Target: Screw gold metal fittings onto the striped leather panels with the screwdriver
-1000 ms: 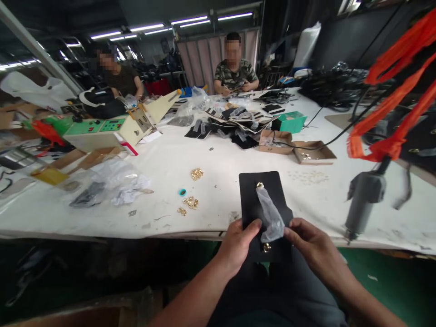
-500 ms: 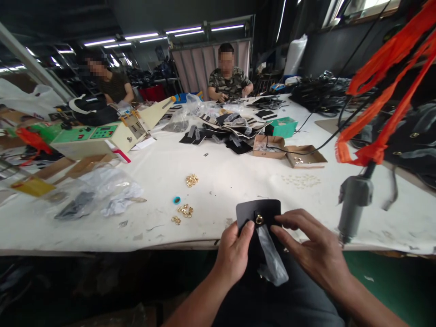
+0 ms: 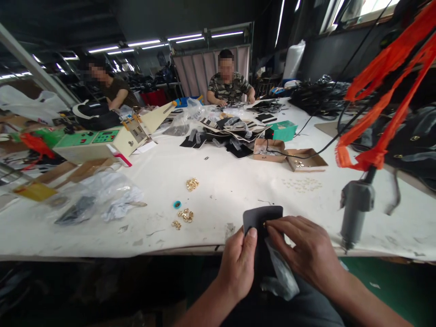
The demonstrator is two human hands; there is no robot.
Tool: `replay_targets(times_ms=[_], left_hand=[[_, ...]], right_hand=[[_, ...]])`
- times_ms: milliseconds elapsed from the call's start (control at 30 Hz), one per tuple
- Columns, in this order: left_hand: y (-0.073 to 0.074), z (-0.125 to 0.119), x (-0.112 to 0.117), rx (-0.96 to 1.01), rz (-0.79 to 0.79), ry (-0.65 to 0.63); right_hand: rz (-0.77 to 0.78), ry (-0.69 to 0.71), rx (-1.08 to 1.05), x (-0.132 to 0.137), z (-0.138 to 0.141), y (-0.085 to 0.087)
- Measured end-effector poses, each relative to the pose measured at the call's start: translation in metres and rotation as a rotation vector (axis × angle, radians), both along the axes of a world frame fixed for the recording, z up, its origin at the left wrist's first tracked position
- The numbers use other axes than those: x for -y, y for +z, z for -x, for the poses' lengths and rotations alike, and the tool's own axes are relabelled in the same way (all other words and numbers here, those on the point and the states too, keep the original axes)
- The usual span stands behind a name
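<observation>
Two bare hands are working on a black leather panel (image 3: 262, 215) at the near edge of a white table (image 3: 238, 181), and the panel's rounded top end is resting on the tabletop while the rest is hanging down toward the person's lap. The left hand (image 3: 238, 265) is gripping the panel's left side, its thumb pressing flat on the front face and its other fingers curling out of sight behind. The right hand (image 3: 303, 254) is lying across the panel from the right, its fingers drawn close together and pinching at the panel, where a small gold fitting (image 3: 265, 224) is just showing at the fingertips. Beneath the right hand, a clear plastic sleeve (image 3: 282, 277) is dangling over the panel's lower part.

Left of the hands, small heaps of gold rings (image 3: 185, 215) are lying loose on the table near a teal ring (image 3: 176, 204), and a crumpled plastic bag (image 3: 105, 195) is sitting farther left. To the right, a grey tool (image 3: 356, 209) is hanging over the table from orange straps (image 3: 384, 91). Farther back, open cardboard boxes (image 3: 304, 159), a green box (image 3: 284, 131) and a cream machine with a green panel (image 3: 102, 138) are standing on the table. At the far side, a person in a camouflage shirt (image 3: 230, 86) and a person in a dark shirt (image 3: 114, 88) are sitting at work
</observation>
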State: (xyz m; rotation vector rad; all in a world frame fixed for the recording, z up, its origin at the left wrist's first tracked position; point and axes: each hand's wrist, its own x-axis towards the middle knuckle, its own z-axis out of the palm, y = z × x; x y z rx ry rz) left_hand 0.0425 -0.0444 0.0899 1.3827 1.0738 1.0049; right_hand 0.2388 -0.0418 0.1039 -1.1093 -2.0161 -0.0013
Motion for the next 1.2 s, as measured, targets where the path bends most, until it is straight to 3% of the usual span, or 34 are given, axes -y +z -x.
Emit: replay_targets(times_ms=[267, 467, 633, 733, 1067, 1200], left_hand=[[-0.004, -0.001, -0.005, 0.133, 0.096, 0.015], [-0.004, -0.006, 0.000, 0.130, 0.121, -0.002], [0.000, -0.011, 0.004, 0.089, 0.103, -0.029], [0.001, -0.013, 0.006, 0.090, 0.100, -0.046], [0.016, -0.007, 0.000, 0.055, 0.089, -0.128], [0.014, -0.005, -0.002, 0.071, 0.143, -0.150]], right_hand=[[0.009, 0.086, -0.034, -0.006, -0.006, -0.012], [0.017, 0.039, -0.038, 0.000, -0.008, -0.010], [0.090, -0.014, -0.138, 0.008, -0.012, -0.017], [0.056, 0.004, -0.159, 0.010, -0.016, -0.019], [-0.088, 0.199, 0.094, 0.008, -0.026, 0.000], [-0.091, 0.273, 0.277, 0.006, -0.033, 0.002]])
